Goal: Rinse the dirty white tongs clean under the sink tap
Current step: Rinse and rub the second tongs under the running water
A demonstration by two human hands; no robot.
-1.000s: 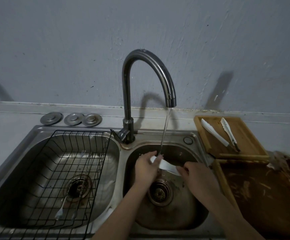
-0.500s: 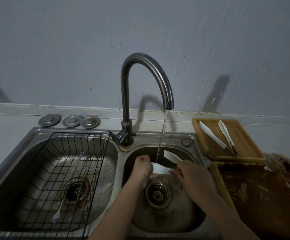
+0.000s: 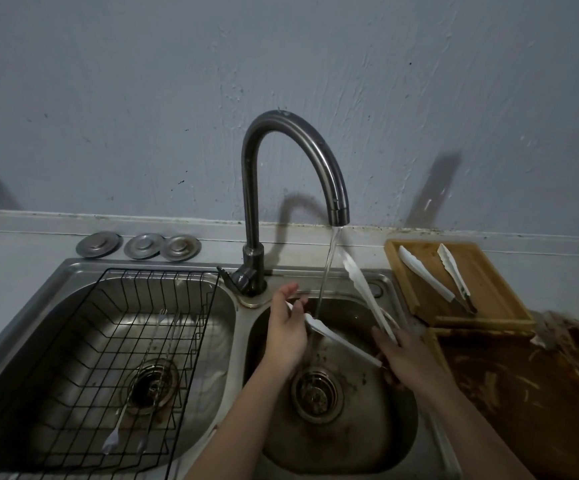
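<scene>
White tongs (image 3: 341,342) are spread wide over the right basin (image 3: 395,420), one arm lying low, the other arm pointing up past the water. My right hand (image 3: 407,355) grips them at the hinge end. My left hand (image 3: 286,329) holds the tip of the low arm, where the stream (image 3: 326,271) from the curved tap (image 3: 295,161) lands.
A second pair of white tongs (image 3: 433,277) lies on a wooden tray (image 3: 488,289) right of the sink. A dirty brown tray (image 3: 540,403) sits below it. The left basin holds a black wire rack (image 3: 108,358) with utensils. Three metal plugs (image 3: 139,245) rest behind it.
The tongs have opened wider, one arm swinging up and right past the stream. My left hand slid to the low arm's tip; the view shifted slightly.
</scene>
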